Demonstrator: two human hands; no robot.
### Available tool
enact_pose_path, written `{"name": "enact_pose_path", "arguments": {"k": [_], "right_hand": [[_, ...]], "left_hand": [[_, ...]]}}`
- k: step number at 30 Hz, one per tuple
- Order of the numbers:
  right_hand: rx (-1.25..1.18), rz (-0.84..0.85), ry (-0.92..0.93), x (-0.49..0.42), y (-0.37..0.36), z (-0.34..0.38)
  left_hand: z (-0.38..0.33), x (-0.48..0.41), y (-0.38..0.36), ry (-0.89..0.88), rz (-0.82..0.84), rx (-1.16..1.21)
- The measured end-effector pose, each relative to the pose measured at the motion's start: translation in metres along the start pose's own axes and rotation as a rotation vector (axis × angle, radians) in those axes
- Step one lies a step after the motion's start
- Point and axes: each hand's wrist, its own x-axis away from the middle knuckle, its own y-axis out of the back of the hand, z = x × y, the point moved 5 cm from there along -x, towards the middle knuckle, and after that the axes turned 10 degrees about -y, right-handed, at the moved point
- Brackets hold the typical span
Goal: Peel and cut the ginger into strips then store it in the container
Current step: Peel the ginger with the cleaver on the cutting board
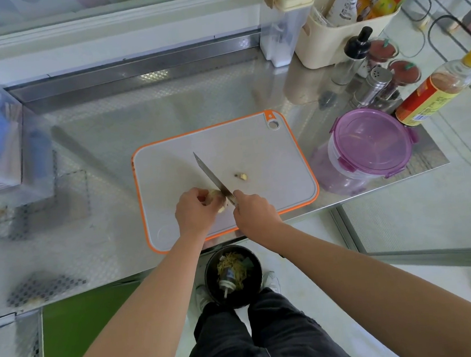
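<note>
Left fingers: curled round the ginger [218, 200], holding it against the board near its front edge; only the pale end of the root shows past the knuckles.
Right fingers: wrapped tight round the handle of the knife [213, 176], which the fist almost wholly hides.
Left hand [195, 214]: knuckles up, just beside the blade.
Right hand [255, 212]: close to the left, the two nearly touching at the ginger.
Knife: blade runs away from the person, slanting to the left, its heel against the exposed end of the ginger.
Cut piece [241, 176]: a small bit of ginger lying alone on the board, to the right of the blade.
Cutting board [254, 146]: pale grey with an orange rim, flat on the steel table [111, 117], its front edge at the table's edge.
Container [372, 145]: clear tub with a purple clip lid, lid on, standing just beside the board's right side.
Behind it: a sauce bottle [433, 91], a metal shaker [373, 85], a cream caddy [338, 37].
Floor: a black bin [233, 277] with scraps, at the person's feet.
</note>
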Motion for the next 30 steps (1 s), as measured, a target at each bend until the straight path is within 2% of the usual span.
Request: {"name": "enact_pose_path", "arguments": {"k": [4,10,16,21,30], "right_hand": [[0.006,-0.022,-0.030,-0.005,-0.011,-0.002],[-0.234,0.008,-0.023,-0.015,-0.002,-0.010],[-0.204,0.039,0.003,-0.013,0.000,-0.013],[-0.135,0.006,0.053,-0.008,0.004,-0.014],[-0.081,-0.027,0.094,0.004,0.010,-0.009]], "left_hand": [[0.003,-0.001,-0.001,-0.034,0.024,-0.017],[-0.012,0.000,-0.004,-0.189,0.114,-0.135],[-0.006,0.006,-0.003,-0.084,0.071,-0.200],[-0.007,0.005,0.001,-0.231,0.097,-0.229],[0.007,0.006,0.005,-0.029,0.033,-0.093]]}}
